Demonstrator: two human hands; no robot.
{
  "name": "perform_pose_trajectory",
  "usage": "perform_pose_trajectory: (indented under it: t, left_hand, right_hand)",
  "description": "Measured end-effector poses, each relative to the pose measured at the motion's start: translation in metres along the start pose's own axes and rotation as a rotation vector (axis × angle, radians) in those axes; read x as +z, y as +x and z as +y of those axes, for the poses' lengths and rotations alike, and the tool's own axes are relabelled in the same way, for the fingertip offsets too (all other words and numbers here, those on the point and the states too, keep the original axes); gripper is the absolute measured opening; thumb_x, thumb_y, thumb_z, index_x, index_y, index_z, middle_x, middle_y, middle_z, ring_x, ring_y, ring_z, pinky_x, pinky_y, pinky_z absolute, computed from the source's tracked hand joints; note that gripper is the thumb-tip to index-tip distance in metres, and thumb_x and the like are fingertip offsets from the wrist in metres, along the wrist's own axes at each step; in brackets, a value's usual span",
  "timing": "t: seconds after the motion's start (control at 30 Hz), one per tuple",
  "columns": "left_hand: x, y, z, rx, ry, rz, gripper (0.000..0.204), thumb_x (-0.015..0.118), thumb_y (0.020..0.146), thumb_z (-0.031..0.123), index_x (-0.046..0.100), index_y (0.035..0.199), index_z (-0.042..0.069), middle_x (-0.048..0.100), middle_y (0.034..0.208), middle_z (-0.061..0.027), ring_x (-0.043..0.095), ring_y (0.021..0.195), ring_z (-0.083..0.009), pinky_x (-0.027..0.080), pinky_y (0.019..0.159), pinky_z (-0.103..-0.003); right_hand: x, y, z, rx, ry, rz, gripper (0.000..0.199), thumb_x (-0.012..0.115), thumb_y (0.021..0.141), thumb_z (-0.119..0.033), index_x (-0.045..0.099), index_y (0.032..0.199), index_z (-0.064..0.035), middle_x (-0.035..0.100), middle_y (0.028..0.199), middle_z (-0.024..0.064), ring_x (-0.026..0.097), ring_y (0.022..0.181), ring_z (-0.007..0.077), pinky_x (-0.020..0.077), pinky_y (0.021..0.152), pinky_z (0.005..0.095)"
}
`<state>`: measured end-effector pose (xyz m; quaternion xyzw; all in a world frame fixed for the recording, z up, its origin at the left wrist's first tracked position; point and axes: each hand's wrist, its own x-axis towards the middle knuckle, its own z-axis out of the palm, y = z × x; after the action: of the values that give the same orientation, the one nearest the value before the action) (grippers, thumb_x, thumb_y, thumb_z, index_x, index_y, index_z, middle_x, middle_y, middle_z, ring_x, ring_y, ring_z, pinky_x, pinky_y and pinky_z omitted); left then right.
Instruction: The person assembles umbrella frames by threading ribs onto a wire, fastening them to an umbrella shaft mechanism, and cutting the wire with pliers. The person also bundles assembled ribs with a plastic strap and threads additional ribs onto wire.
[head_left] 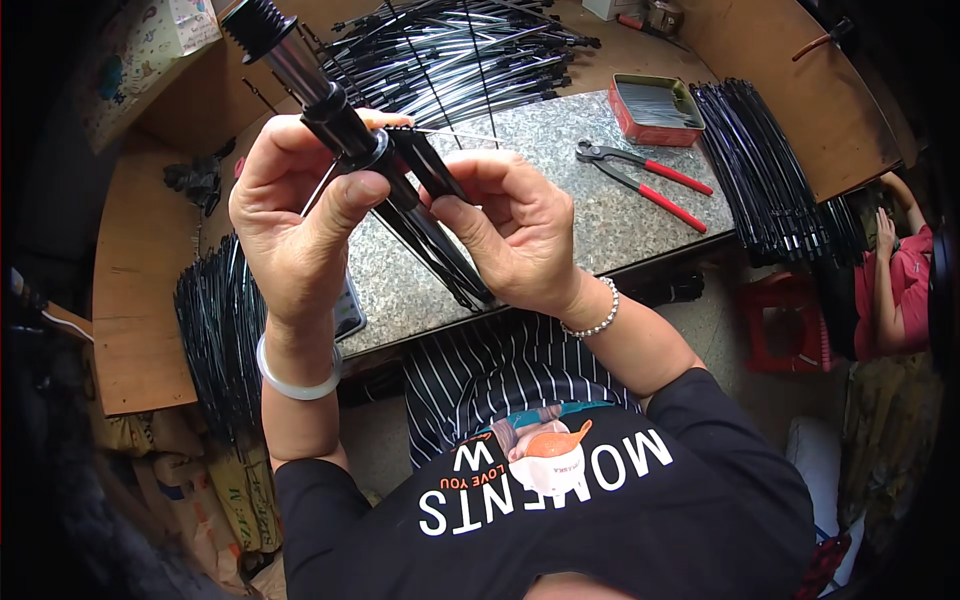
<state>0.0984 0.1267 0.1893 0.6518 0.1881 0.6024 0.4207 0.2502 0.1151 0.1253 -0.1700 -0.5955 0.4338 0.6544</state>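
Black umbrella shaft slants through the frame's upper middle above the bench; your left hand clamps its collar, your right hand pinches its folded ribs.

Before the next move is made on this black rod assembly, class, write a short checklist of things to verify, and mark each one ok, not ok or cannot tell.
1. Left hand grips the collar of the rod assembly: ok.
2. Right hand holds the black ribs below the collar: ok.
3. Thin wire threaded at the collar: cannot tell, too fine.
4. Red-handled pincers lie on the stone slab, clear of both hands: ok.
5. Red tin open: ok.
6. Assembly supported by the slab: not ok, held in the air.
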Motion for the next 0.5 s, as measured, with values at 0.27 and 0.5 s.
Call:
perform_pose_trajectory:
  t: [0.27,0.5]
  left_hand:
    - [0.0009,0.0008,-0.0002,-0.001,-0.011,0.010,0.028,0.071,0.074,0.000,0.054,0.096,0.001,0.064,0.094,-0.0161,0.063,0.092,-0.0244,0.052,0.081,-0.033]
    - [0.0017,0.0002,-0.0015,0.015,-0.016,0.002,0.028,0.071,0.073,-0.002,0.052,0.095,0.001,0.063,0.095,-0.0170,0.062,0.092,-0.0241,0.051,0.082,-0.033]
  right_hand:
    - [0.0002,0.0008,0.0050,-0.249,-0.262,0.038,0.023,0.060,0.083,0.002,0.056,0.105,0.0070,0.063,0.092,0.0120,0.063,0.079,0.0134,0.0516,0.067,0.0236]
    - [0.0003,0.0064,0.0048,-0.434,-0.417,0.105,0.025,0.063,0.078,0.006,0.060,0.103,0.0063,0.063,0.088,0.0134,0.062,0.072,0.0156,0.0508,0.061,0.0259]
